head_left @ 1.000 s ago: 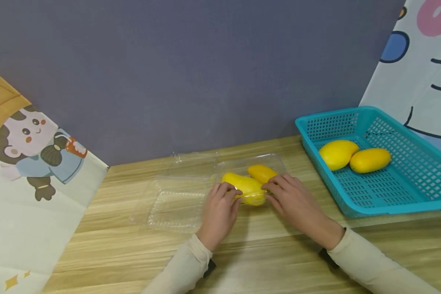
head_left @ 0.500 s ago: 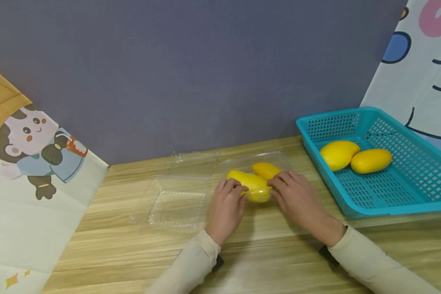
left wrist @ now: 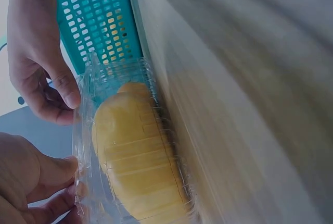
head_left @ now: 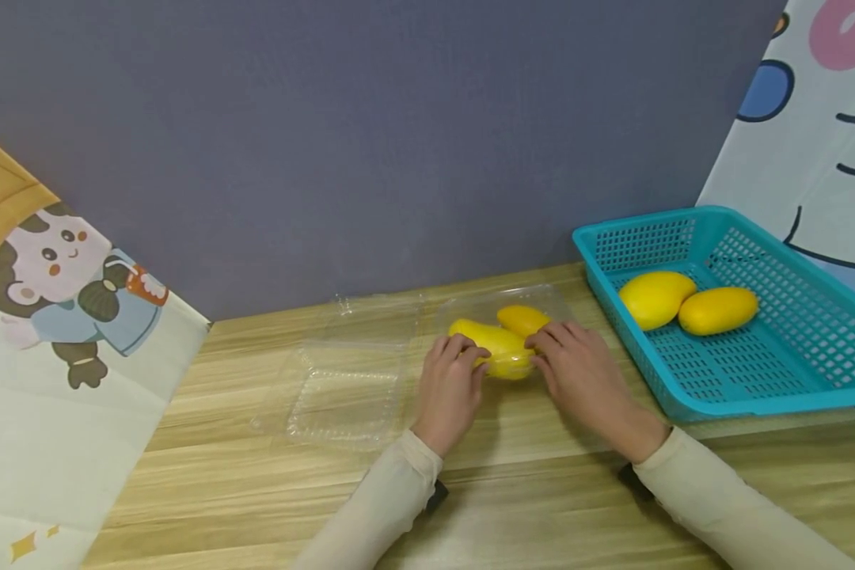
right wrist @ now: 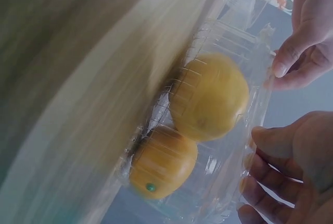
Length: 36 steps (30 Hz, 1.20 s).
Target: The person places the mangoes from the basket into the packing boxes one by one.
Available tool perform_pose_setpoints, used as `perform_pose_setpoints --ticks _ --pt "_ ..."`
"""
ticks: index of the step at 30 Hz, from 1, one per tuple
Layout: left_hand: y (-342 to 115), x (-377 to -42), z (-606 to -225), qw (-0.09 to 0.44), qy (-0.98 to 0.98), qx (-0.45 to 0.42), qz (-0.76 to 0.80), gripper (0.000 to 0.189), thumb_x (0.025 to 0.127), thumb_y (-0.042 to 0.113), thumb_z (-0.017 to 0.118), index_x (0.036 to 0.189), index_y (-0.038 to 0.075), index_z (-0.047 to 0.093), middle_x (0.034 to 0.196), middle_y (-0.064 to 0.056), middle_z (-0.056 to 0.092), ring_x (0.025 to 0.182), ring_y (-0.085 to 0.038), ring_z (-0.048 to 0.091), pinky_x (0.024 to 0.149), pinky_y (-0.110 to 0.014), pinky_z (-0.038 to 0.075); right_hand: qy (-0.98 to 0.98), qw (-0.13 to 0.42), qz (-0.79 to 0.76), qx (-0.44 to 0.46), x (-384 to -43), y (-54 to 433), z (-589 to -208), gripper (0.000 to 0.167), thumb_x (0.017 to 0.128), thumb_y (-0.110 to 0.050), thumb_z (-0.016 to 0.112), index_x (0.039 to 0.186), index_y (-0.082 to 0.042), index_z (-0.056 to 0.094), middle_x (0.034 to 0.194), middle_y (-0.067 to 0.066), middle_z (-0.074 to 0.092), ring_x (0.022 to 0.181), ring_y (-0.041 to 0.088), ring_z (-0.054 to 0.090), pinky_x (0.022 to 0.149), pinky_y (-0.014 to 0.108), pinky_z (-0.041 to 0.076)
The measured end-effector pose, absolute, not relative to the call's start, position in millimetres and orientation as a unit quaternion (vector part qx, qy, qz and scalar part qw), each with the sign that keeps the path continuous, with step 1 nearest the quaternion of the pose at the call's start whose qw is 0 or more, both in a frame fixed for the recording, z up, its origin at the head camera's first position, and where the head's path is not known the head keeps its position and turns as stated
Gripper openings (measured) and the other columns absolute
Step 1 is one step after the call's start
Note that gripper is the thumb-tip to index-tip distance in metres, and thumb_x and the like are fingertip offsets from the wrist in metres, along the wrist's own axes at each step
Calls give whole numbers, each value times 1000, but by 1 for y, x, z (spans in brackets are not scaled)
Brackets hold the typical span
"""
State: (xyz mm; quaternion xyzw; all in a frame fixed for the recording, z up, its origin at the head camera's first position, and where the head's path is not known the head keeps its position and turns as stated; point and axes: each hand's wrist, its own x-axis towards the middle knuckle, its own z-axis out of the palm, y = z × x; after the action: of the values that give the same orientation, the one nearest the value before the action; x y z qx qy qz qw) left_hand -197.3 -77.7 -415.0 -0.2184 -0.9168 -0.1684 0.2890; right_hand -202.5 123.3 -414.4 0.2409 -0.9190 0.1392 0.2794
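A clear plastic clamshell box (head_left: 463,301) holds two yellow mangoes; the larger mango (head_left: 490,342) lies in front of the smaller mango (head_left: 522,319). My left hand (head_left: 450,388) pinches the left part of the box's near rim between thumb and fingers. Farther right on that rim, my right hand (head_left: 583,378) pinches too. Through the ridged wall (right wrist: 210,166) in the right wrist view, both mangoes show, one with a green stem spot. Whether the lid is fully pressed down, I cannot tell.
Another clear clamshell box (head_left: 345,404) lies spread open on the wooden table (head_left: 207,475) to the left. At right stands a turquoise basket (head_left: 655,380) with two mangoes (head_left: 718,310) inside. A grey wall (head_left: 399,142) borders the back.
Both hands and the box with its mangoes have shifted rightward and slightly away from me. The open box and the basket stay where they were.
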Motion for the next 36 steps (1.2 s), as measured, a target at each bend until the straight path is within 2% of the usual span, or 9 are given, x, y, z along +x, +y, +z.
perform_pose_setpoints --ticks 6,16,23,36 --pt "-72 -205 -416 301 -913 -220 -164 7 88 15 76 95 15 77 99 1 66 95 -18 58 86 -31 49 -925 271 139 228 -210 126 -414 18 89 -15 73 105 -7 69 105 9 68 96 30 60 80 46 51" --pt "-66 -220 -418 276 -923 -204 -177 9 90 19 74 98 17 77 102 2 67 97 -17 59 88 -32 50 -921 286 145 221 -221 130 -416 20 89 -15 72 106 -5 69 106 10 69 96 31 60 81 46 51" --pt "-61 -231 -419 271 -924 -192 -188 8 90 19 74 97 16 77 100 1 68 95 -17 58 86 -32 50 -923 295 137 207 -227 129 -418 22 88 -15 70 108 -5 68 109 10 69 103 33 62 85 48 52" --pt "-57 -248 -418 272 -928 -176 -182 9 92 19 71 99 16 77 103 1 67 97 -18 58 81 -29 52 -939 267 124 175 -240 125 -416 27 90 -13 63 115 -5 66 119 11 66 113 34 59 90 52 50"
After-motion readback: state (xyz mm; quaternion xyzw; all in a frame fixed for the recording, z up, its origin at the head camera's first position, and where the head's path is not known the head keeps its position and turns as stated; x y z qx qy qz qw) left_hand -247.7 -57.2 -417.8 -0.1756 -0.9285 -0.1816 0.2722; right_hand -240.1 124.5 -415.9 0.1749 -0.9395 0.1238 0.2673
